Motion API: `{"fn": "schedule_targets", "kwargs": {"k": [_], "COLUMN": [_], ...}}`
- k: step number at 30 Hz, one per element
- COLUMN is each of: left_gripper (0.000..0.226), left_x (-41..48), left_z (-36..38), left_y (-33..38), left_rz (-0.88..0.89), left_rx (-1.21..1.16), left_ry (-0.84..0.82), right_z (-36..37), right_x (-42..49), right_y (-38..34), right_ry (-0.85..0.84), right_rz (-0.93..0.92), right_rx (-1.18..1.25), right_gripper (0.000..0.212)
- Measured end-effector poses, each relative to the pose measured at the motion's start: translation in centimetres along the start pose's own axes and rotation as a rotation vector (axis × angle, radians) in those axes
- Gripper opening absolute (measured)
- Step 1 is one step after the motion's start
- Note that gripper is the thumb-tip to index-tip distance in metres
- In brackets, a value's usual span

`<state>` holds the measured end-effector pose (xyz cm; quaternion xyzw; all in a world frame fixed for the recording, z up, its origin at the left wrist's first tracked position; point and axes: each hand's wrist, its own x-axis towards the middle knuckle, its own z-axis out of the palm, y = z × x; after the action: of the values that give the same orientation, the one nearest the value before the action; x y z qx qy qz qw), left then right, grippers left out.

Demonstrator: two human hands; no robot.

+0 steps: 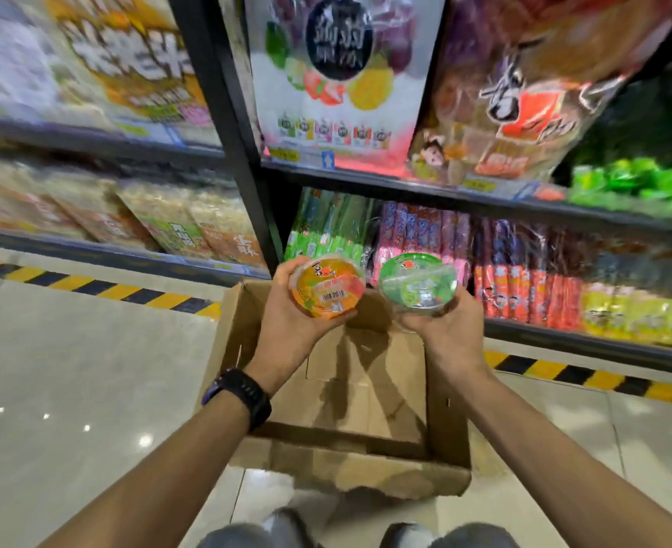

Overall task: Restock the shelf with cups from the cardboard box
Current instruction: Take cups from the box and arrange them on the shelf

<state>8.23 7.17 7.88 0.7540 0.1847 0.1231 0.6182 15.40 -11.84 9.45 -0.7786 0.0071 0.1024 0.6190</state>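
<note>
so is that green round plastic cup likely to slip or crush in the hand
The green round plastic cup looks glossy, so probably a bit slippery; the right hand cradles it from below. Its clear thin-looking wall likely flexes if squeezed.

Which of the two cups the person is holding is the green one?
The green cup, gripped by the right hand. The orange cup in the left hand has an orange lid with a white barcode label.

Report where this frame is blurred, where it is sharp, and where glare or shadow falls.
Head view: motion blur smears the upper shelf bags; the orange cup in the left hand and green cup in the right hand are fairly sharp; dark shadows cross the cardboard box bottom; lamp glare dots the glossy floor; wide-angle bending tilts the shelf post.
</note>
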Motion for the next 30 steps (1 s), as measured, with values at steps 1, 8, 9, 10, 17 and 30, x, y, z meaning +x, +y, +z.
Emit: {"fn": "schedule_targets", "kwargs": {"k": [1,8,9,10,17,30], "left_gripper": [0.086,0.086,0.081,0.079,0.076,0.061], "left_x": [-0.7,-5.9,-6.4,-6.8,-5.7,-2.9], "left_z": [-0.6,-6.1,-7.0,-7.8,-12.4,-14.8], "left_y": [3.1,27.0,30.4,33.8,54.6,74.0], "left_rz": [0.003,0.009,0.014,0.019,0.106,0.457], "left_rx": [-0.017,-0.083,-0.089,-0.101,-0.237,-0.227], "left_ry": [0.011,0.073,0.067,0.058,0.103,0.194], "right_z": [-0.6,-5.3,-6.1,-6.9,-10.9,-15.0], "right_x": [-0.9,-8.0,-8.9,-9.8,-13.5,-12.6], "right_y": [-2.5,-25.5,-29.0,-32.5,-54.1,-72.9], "right_ry": [0.004,0.073,0.079,0.085,0.116,0.141], "right_rz": [0.012,-0.054,-0.054,-0.061,-0.249,-0.575], "right_rx": [-0.001,0.035,0.051,0.066,0.140,0.222], "right_gripper": [0.054,0.049,0.046,0.044,0.046,0.047]}}
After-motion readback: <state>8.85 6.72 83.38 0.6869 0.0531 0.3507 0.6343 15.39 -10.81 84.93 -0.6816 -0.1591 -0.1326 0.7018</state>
